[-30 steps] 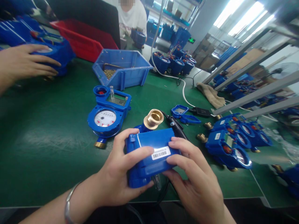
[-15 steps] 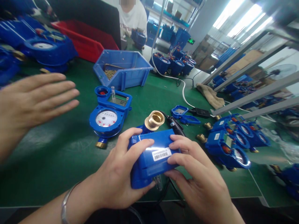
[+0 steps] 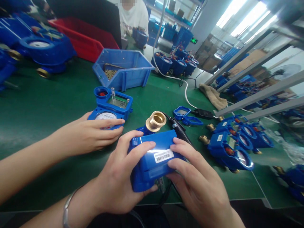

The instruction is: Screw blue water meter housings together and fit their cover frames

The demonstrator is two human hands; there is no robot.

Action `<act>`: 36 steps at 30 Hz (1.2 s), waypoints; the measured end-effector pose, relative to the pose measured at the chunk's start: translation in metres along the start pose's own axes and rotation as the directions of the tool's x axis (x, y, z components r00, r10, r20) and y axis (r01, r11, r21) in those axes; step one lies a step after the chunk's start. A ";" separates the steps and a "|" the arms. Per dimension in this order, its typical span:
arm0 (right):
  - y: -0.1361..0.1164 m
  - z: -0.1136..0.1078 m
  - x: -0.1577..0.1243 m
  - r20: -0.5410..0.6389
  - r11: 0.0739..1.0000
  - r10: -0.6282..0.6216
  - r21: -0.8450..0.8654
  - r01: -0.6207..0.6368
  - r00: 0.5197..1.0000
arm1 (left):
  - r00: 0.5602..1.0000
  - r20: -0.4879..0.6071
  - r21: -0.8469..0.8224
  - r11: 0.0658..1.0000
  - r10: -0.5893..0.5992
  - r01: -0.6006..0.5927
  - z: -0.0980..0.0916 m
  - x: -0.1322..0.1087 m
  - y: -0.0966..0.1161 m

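Both my hands hold a blue water meter [image 3: 152, 171], turned so its closed cover with a white barcode label faces me. Its brass threaded end [image 3: 156, 121] points up and away. My left hand [image 3: 118, 180], with a metal bangle on the wrist, wraps round the left side. Fingers of my right hand [image 3: 199, 171] press on the right edge of the cover. A co-worker's hand [image 3: 99, 134] lies over the dial of a second water meter [image 3: 120, 101], whose small display shows digits. A dark screwdriver-like tool [image 3: 179, 128] lies just behind the held meter.
Behind stand a blue bin [image 3: 135, 74] of small brass parts and a red bin [image 3: 80, 41]. Several blue meters [image 3: 228, 147] sit at right, others at far left. An open blue lid [image 3: 187, 117], a black adapter [image 3: 204, 113] and a white cable [image 3: 186, 91] lie on the green table.
The co-worker's hand has come from the left onto the second water meter. My hands and the held meter stay nearly where they were.
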State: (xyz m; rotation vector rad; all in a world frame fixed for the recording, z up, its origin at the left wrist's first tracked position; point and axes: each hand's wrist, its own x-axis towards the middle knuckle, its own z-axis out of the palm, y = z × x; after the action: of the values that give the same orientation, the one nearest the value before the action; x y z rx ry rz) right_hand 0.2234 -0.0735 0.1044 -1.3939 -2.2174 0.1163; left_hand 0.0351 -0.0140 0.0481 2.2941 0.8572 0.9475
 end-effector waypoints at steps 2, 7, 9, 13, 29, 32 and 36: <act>0.001 -0.002 0.001 -0.003 1.000 -0.013 -0.011 0.013 1.000 | 1.000 -0.009 -0.014 1.000 0.002 -0.002 0.000 0.000 -0.001; 0.000 0.001 -0.001 -0.090 0.995 0.037 -0.092 -0.045 0.995 | 1.000 -0.011 -0.049 0.999 -0.011 0.010 0.000 0.001 -0.002; -0.002 0.003 -0.002 -0.119 0.991 0.062 -0.109 -0.075 0.991 | 1.000 -0.004 -0.049 0.999 -0.015 0.015 0.000 0.001 -0.002; -0.002 0.006 -0.002 -0.092 1.000 0.022 -0.016 -0.024 0.996 | 1.000 0.015 -0.042 0.999 -0.018 0.019 0.000 0.000 -0.002; -0.011 0.038 -0.020 0.228 0.069 0.754 0.905 -0.419 0.616 | 0.972 -0.237 0.047 0.999 0.014 -0.003 0.031 -0.007 0.014; -0.011 0.036 -0.018 0.253 0.032 0.796 0.890 -0.455 0.551 | 0.969 -0.239 0.073 0.996 0.058 -0.041 0.035 -0.010 0.017; -0.012 0.030 -0.018 0.253 0.048 0.791 0.882 -0.469 0.557 | 0.969 -0.230 0.111 0.991 0.095 -0.071 0.039 -0.015 0.020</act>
State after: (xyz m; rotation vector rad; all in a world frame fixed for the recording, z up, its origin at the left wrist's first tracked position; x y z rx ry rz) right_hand 0.2060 -0.0889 0.0754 -1.4119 -0.6788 1.1718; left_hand 0.0629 -0.0464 0.0297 2.3511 0.9304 1.2591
